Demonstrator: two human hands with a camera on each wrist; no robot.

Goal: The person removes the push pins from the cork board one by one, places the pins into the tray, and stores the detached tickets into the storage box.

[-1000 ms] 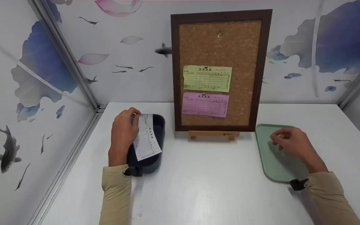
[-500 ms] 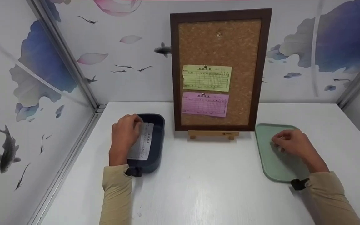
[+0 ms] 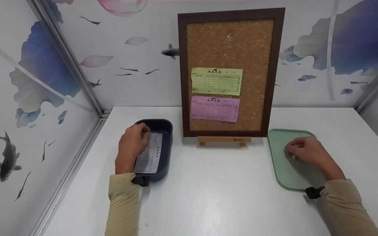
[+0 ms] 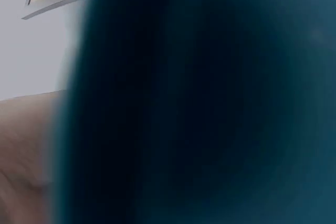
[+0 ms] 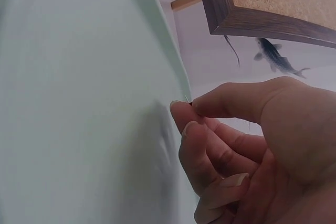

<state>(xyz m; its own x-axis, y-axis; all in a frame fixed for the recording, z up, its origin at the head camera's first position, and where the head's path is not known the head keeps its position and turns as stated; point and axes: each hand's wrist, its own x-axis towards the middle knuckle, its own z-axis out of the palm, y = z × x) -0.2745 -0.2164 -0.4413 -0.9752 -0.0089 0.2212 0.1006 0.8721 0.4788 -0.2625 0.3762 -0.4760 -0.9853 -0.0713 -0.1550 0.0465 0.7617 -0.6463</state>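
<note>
Left hand: the left hand (image 3: 131,147) sits at the lower left of the head view, resting on a white slip (image 3: 149,157); whether its fingers pinch the paper cannot be told.
White slip: it lies inside the dark blue tray (image 3: 166,131), partly under the hand.
Left wrist view: almost wholly filled by the dark tray wall (image 4: 210,108), blurred.
Right hand: the right hand (image 3: 307,152), at the lower right, hovers over the pale green tray (image 3: 282,173), thumb and forefinger (image 5: 181,113) pinched narrowly on a tiny pin (image 5: 187,98), barely visible.
Cork board: the cork board (image 3: 230,42) stands centre top on a wooden easel (image 3: 223,140), bearing a yellow slip (image 3: 217,81) above a pink slip (image 3: 215,109).
Table: the white table (image 3: 208,196) carries both trays.
</note>
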